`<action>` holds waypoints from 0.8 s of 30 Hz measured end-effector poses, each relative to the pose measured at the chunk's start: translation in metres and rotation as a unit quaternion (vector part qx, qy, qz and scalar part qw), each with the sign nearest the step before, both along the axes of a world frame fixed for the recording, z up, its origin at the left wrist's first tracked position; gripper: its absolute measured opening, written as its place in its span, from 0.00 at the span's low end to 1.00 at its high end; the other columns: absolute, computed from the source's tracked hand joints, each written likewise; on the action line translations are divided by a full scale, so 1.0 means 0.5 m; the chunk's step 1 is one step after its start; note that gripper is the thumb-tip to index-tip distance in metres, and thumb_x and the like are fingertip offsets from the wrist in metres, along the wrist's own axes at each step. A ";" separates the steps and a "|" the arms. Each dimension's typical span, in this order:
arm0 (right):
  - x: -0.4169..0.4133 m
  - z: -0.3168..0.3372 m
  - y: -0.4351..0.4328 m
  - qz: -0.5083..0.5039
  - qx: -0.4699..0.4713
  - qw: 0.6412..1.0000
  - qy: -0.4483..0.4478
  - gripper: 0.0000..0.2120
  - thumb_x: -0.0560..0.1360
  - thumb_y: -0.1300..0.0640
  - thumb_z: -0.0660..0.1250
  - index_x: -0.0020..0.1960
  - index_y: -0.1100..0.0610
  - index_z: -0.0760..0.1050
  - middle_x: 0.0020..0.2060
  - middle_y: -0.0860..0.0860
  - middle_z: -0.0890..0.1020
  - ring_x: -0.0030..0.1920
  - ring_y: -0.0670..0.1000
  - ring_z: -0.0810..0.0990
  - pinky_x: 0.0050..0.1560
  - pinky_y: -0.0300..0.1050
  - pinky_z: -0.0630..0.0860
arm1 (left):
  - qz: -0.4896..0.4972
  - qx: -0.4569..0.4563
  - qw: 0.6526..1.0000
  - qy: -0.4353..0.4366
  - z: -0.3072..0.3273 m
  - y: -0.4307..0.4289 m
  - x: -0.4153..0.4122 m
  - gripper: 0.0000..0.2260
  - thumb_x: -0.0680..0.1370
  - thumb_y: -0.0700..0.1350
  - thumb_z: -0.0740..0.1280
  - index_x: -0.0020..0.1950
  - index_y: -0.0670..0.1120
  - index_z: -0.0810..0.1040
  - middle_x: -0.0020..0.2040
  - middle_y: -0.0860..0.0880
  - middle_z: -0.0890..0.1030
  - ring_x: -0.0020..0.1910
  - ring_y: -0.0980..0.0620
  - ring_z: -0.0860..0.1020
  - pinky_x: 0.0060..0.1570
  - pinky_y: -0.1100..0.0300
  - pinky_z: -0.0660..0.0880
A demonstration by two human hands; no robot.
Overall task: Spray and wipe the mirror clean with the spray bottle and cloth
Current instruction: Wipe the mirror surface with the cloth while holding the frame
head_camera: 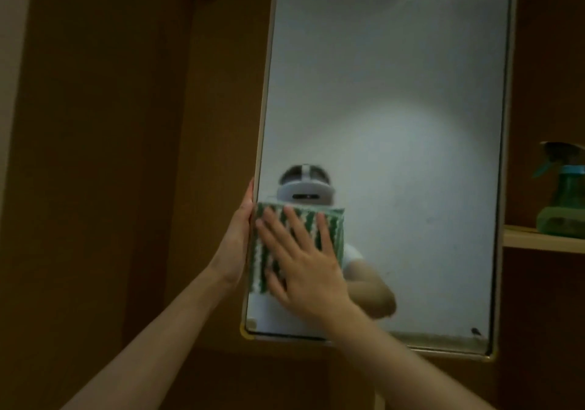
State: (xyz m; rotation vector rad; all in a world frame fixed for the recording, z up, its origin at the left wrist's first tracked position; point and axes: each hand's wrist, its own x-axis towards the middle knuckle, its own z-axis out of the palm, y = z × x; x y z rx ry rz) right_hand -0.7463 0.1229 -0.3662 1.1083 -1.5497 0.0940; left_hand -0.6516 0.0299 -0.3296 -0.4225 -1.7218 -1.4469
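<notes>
A tall mirror (pixel 395 108) in a pale frame leans against a brown wooden wall. My right hand (pixel 304 260) lies flat with fingers spread on a green-and-white striped cloth (pixel 332 219), pressing it to the glass at the mirror's lower left. My left hand (pixel 240 235) grips the mirror's left edge beside the cloth. A green spray bottle (pixel 565 200) with a teal trigger head stands apart on a shelf at the right edge. The glass looks hazy, with specks near its lower right corner.
A light wooden shelf (pixel 538 240) juts out right of the mirror under the bottle. Brown wood panels fill the left side and the area below the mirror. The mirror reflects a person wearing a head-mounted device.
</notes>
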 end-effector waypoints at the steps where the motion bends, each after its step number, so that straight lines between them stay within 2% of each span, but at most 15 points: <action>1: 0.001 -0.042 0.007 -0.003 0.034 0.999 0.015 0.33 0.73 0.43 0.55 0.76 0.50 0.53 0.75 0.47 0.51 0.76 0.52 0.45 0.72 0.61 0.39 | 0.007 0.011 1.000 -0.002 -0.001 -0.001 0.000 0.18 0.82 0.48 0.44 0.72 0.53 0.57 0.63 0.53 0.75 0.56 0.65 0.77 0.44 0.73 0.75; 3: -0.006 -0.101 0.032 0.000 0.110 0.992 0.057 0.32 0.73 0.42 0.55 0.76 0.48 0.54 0.75 0.46 0.55 0.76 0.50 0.48 0.72 0.60 0.41 | 0.021 0.023 1.000 -0.007 -0.002 0.001 0.000 0.20 0.82 0.51 0.45 0.75 0.51 0.53 0.75 0.52 0.61 0.67 0.64 0.65 0.51 0.78 0.70; 4: -0.015 -0.111 0.048 0.002 0.140 0.987 0.077 0.31 0.74 0.42 0.55 0.76 0.48 0.54 0.75 0.45 0.56 0.75 0.49 0.49 0.72 0.59 0.42 | 0.020 0.022 1.000 -0.010 -0.003 0.002 -0.004 0.22 0.82 0.51 0.46 0.75 0.50 0.51 0.76 0.54 0.56 0.67 0.66 0.62 0.51 0.81 0.67; 7: -0.053 -0.080 0.099 -0.002 0.145 0.984 0.102 0.31 0.74 0.41 0.55 0.75 0.46 0.54 0.74 0.44 0.57 0.75 0.47 0.51 0.72 0.58 0.45 | 0.025 0.026 0.999 -0.001 0.000 0.013 -0.013 0.23 0.81 0.50 0.47 0.76 0.49 0.49 0.74 0.55 0.57 0.55 0.77 0.67 0.44 0.84 0.68; 8: -0.066 -0.058 0.117 -0.003 0.123 0.988 0.092 0.31 0.74 0.41 0.55 0.75 0.46 0.54 0.74 0.44 0.57 0.74 0.47 0.52 0.72 0.59 0.47 | 0.032 0.031 0.999 0.013 0.000 0.011 -0.017 0.25 0.80 0.52 0.49 0.76 0.49 0.49 0.74 0.53 0.58 0.57 0.76 0.68 0.44 0.83 0.69; 10: -0.095 -0.001 0.153 -0.009 0.058 0.996 0.071 0.32 0.73 0.42 0.56 0.75 0.47 0.56 0.73 0.45 0.58 0.74 0.49 0.56 0.71 0.60 0.51 | 0.079 0.021 0.997 0.015 0.001 0.012 -0.021 0.31 0.74 0.56 0.51 0.76 0.49 0.48 0.76 0.54 0.54 0.65 0.70 0.60 0.52 0.82 0.64; 11: -0.110 0.032 0.170 -0.016 0.025 0.997 0.066 0.32 0.72 0.42 0.56 0.74 0.47 0.57 0.73 0.45 0.59 0.74 0.50 0.56 0.71 0.59 0.51 | 0.107 0.015 0.994 0.017 0.002 0.013 -0.023 0.33 0.73 0.57 0.51 0.76 0.49 0.48 0.76 0.55 0.53 0.65 0.70 0.57 0.54 0.83 0.61; 13: -0.134 0.101 0.199 -0.037 -0.033 0.998 0.047 0.31 0.73 0.43 0.54 0.75 0.48 0.56 0.74 0.46 0.59 0.74 0.50 0.55 0.72 0.58 0.48 | 0.134 0.010 0.991 0.030 0.002 0.015 -0.026 0.31 0.74 0.57 0.51 0.76 0.50 0.48 0.74 0.58 0.54 0.65 0.71 0.56 0.57 0.83 0.59; 16: -0.148 0.207 0.228 -0.046 -0.127 0.991 -0.021 0.31 0.75 0.42 0.50 0.76 0.48 0.51 0.75 0.46 0.55 0.76 0.48 0.49 0.73 0.54 0.42 | 0.118 0.032 0.992 0.028 0.002 0.024 -0.019 0.24 0.79 0.56 0.55 0.74 0.58 0.52 0.74 0.57 0.58 0.68 0.63 0.59 0.69 0.59 0.59; 18: -0.147 0.276 0.235 -0.041 -0.195 0.977 -0.079 0.31 0.75 0.41 0.47 0.76 0.46 0.48 0.76 0.44 0.49 0.76 0.48 0.45 0.73 0.53 0.38 | 0.139 0.012 0.990 0.033 0.002 0.023 -0.012 0.28 0.74 0.66 0.57 0.71 0.62 0.55 0.74 0.61 0.56 0.72 0.62 0.56 0.74 0.50 0.55; 19: -0.142 0.311 0.233 -0.038 -0.229 0.967 -0.102 0.31 0.75 0.41 0.46 0.76 0.45 0.47 0.76 0.44 0.48 0.76 0.48 0.44 0.73 0.54 0.37 | 0.153 0.004 0.988 0.032 0.002 0.022 -0.012 0.30 0.71 0.69 0.56 0.70 0.62 0.53 0.73 0.63 0.55 0.72 0.65 0.54 0.74 0.52 0.53; 20: -0.137 0.344 0.228 -0.036 -0.257 0.958 -0.122 0.30 0.76 0.41 0.46 0.77 0.45 0.47 0.77 0.45 0.48 0.76 0.49 0.44 0.73 0.56 0.37 | 0.164 0.005 0.986 0.024 0.004 0.025 -0.009 0.31 0.72 0.68 0.55 0.72 0.60 0.51 0.74 0.62 0.54 0.70 0.67 0.52 0.73 0.58 0.52; 22: -0.124 0.389 0.214 -0.034 -0.291 0.944 -0.150 0.29 0.78 0.43 0.48 0.77 0.46 0.46 0.77 0.47 0.47 0.77 0.50 0.43 0.73 0.58 0.37 | 0.152 0.018 0.988 0.004 0.006 0.030 -0.007 0.28 0.77 0.59 0.52 0.75 0.55 0.49 0.77 0.55 0.52 0.68 0.68 0.52 0.69 0.67 0.52; 24: -0.115 0.389 0.195 -0.027 -0.290 0.945 -0.152 0.29 0.79 0.45 0.50 0.77 0.47 0.46 0.77 0.47 0.47 0.77 0.51 0.42 0.73 0.59 0.36 | 0.123 0.037 0.992 0.006 0.003 0.028 -0.009 0.24 0.80 0.53 0.53 0.75 0.54 0.50 0.77 0.50 0.55 0.73 0.60 0.54 0.72 0.59 0.52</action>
